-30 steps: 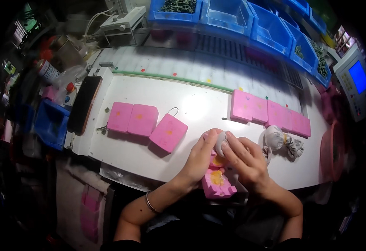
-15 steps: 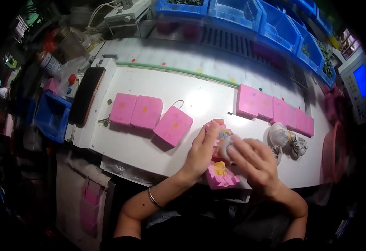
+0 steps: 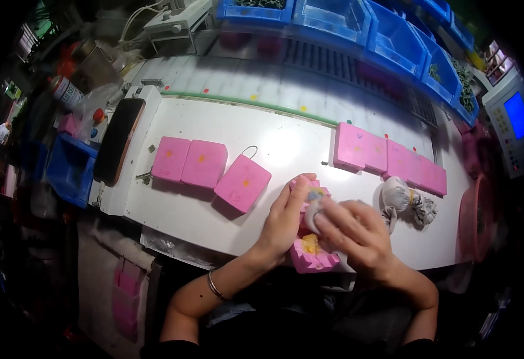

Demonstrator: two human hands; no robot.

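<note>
My left hand [image 3: 281, 221] is wrapped round a pink block [image 3: 325, 188] with a jagged hollow face, its inside stained yellow and blue-grey, like an opened mould half. My right hand [image 3: 363, 242] pinches a small white cloth pouch [image 3: 314, 216] against that hollow; the fingers partly hide the contact. Just below, at the table's near edge, a second jagged pink mould half [image 3: 314, 256] lies with its yellow-stained hollow facing up. Two tied cloth bundles, one whitish [image 3: 396, 192] and one dark-blotched [image 3: 425, 209], lie to the right of my right hand.
Three closed pink blocks [image 3: 203, 161] lie at left on the white table [image 3: 214, 224], the nearest with a wire loop. A row of pink blocks [image 3: 358, 146] stands at far right. Blue bins [image 3: 334, 24] line the back. A phone [image 3: 119, 140] lies left; a pink basin [image 3: 474, 218] stands right.
The whole view has shifted slightly, so things sit a little further left. My right hand and the pouch have moved only a little over the mould half; the left hand keeps its hold.
</note>
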